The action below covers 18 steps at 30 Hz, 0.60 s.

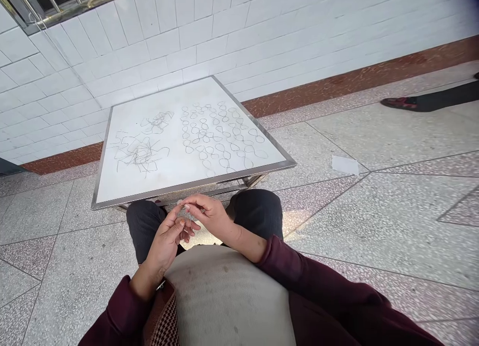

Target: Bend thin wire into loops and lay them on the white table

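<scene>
Along a white-tiled wall (262,32) with a reddish-brown base band, above a speckled stone floor (392,221), a person sits facing a metal-edged white table (123,191). Maroon sleeves (318,281) frame a ribbed pale cloth (228,301) spotted with brown marks; dark-trousered knees rise near the table's front edge. At the far right, another person's dark-clad leg (445,97) stretches across the floor, ending in a dark and red shoe.

Rows of thin figure-eight loops (225,155) cover the table's right half, while loose bent wires (142,154) lie tangled on its left in a large and a small heap.

Before the near edge, above the lap, the two hands meet. The right hand (211,214) angles in from the side, wrist bent, thumb and index finger pinching a thin wire (190,220). The left hand (164,239) rises, index finger extended to the right's fingertips, others curled beside the wire; whether it also grips cannot be told.
</scene>
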### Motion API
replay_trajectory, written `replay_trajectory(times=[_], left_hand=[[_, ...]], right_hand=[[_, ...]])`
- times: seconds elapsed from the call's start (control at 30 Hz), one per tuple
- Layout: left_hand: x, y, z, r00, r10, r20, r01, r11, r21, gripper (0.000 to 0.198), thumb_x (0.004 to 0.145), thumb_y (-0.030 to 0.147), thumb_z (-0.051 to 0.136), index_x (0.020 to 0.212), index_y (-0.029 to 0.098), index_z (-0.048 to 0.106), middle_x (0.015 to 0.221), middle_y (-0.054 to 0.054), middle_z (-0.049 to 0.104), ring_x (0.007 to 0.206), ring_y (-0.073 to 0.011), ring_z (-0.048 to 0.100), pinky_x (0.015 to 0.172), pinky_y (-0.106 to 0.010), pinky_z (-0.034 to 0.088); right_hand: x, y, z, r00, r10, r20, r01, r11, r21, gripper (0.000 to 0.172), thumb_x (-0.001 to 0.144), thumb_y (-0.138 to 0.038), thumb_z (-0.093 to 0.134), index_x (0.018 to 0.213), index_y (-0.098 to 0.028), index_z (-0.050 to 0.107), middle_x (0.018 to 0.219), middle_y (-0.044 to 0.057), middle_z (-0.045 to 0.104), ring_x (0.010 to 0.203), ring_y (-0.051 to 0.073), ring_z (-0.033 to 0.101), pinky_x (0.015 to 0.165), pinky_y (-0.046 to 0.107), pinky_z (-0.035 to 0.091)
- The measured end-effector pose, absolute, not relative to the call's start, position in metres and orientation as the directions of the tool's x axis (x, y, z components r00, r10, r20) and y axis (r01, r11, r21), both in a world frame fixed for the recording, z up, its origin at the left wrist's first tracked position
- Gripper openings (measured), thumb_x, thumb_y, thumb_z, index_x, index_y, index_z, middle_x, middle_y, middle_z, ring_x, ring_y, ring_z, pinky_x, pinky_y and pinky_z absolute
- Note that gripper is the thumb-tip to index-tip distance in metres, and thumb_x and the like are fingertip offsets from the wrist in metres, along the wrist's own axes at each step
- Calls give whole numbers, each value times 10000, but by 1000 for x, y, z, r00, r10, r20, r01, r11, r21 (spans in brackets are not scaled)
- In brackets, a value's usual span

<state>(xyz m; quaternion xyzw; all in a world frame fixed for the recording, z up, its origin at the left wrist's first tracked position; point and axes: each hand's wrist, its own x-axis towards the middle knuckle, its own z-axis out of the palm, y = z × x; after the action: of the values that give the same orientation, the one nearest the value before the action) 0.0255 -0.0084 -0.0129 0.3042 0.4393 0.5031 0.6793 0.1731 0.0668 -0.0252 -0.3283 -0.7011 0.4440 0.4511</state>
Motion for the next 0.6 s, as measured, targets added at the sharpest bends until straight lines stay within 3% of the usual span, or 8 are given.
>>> replay_trajectory(times=[0.4,0.5,0.6], left_hand=[[28,-5,-9,56,965,-257,-283,262,923,394,883,376,653,1213,161,633,855,-54,689,702,-124,529,596,-248,344],[28,-6,-11,48,971,-234,-252,239,938,419,895,392,637,1246,164,623,881,-60,693,703,-124,529,592,-248,349],[27,-6,-14,36,975,-217,-262,219,940,469,907,379,628,1326,176,581,895,-60,699,705,-122,538,590,-245,354]], right_hand=[[174,74,-33,-447,803,395,25,452,-892,227,980,-331,541,1083,-260,730,951,69,696,862,185,637,783,333,519],[173,73,-36,-445,825,349,-2,388,-922,209,957,-329,575,1086,-256,722,920,53,687,801,168,628,748,314,516],[172,70,-37,-466,856,223,-82,210,-974,238,937,-331,593,1144,-247,672,830,12,655,622,122,573,603,264,489]])
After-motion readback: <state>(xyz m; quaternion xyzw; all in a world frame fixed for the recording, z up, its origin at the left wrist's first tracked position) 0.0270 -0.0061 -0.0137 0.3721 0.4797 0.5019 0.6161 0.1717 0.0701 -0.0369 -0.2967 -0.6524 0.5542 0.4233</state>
